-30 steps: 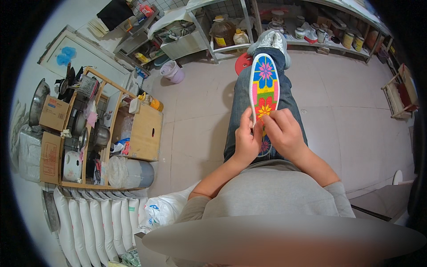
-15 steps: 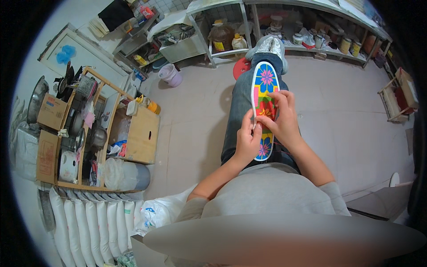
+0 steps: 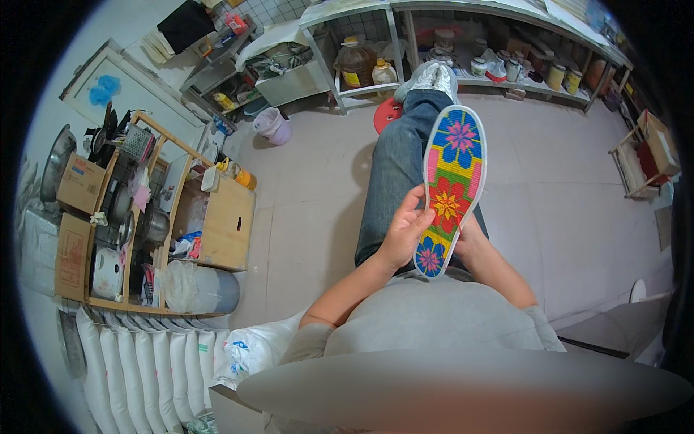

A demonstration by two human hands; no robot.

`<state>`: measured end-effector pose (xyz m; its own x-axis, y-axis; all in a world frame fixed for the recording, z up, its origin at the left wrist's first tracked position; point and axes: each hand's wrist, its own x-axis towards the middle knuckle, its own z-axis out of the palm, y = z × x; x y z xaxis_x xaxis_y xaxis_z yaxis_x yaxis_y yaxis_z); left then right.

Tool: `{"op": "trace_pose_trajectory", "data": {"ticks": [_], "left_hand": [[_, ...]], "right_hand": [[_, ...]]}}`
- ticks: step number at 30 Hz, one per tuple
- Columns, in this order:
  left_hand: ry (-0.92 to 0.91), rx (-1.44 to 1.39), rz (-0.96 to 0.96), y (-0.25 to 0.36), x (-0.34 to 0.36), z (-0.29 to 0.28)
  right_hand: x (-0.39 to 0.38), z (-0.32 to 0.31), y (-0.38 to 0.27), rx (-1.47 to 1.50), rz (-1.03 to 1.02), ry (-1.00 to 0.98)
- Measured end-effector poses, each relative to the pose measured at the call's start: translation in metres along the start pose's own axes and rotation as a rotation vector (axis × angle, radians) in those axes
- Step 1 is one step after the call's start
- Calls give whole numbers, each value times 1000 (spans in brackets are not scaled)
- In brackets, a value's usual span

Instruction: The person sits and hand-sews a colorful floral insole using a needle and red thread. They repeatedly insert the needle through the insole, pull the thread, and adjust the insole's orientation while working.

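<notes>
An embroidered shoe insole (image 3: 450, 199) with a white rim is raised over my lap, its patterned face up. Blue, red, pink, yellow and green stitching forms flowers along it. My left hand (image 3: 405, 233) grips the near part of its left edge, the thumb on the patterned face and the fingers along the side. On the other side, my right hand (image 3: 473, 244) is partly behind the insole by its right edge. Its fingers are hidden, so I cannot see whether they hold anything. My jeans-covered leg (image 3: 394, 181) stretches out beneath.
A red stool (image 3: 387, 114) stands beside my shoe (image 3: 436, 78). A lilac bin (image 3: 272, 126) is on the floor to the left, near a wooden shelf (image 3: 230, 230) packed with pots and boxes. Jars (image 3: 555, 77) line a low shelf at the back. White sacks (image 3: 155, 365) lie at lower left.
The insole has come up closer and tilted, its far end swinging right. My right hand has moved from on top of the patterned face to behind it. My left hand keeps its edge grip.
</notes>
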<state>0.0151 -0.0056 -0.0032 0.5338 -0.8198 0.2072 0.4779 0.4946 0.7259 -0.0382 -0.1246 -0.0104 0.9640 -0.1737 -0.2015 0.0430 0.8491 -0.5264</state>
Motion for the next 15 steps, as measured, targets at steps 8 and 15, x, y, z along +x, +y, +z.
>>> {"op": "trace_pose_trajectory", "data": {"ticks": [8,15], "left_hand": [[56,42,57,14,-1,5],[124,84,139,20,0,-5]], "right_hand": [[37,-130,-67,499,-360,-251],[-26,-448,-95,188,-877,1174]]}}
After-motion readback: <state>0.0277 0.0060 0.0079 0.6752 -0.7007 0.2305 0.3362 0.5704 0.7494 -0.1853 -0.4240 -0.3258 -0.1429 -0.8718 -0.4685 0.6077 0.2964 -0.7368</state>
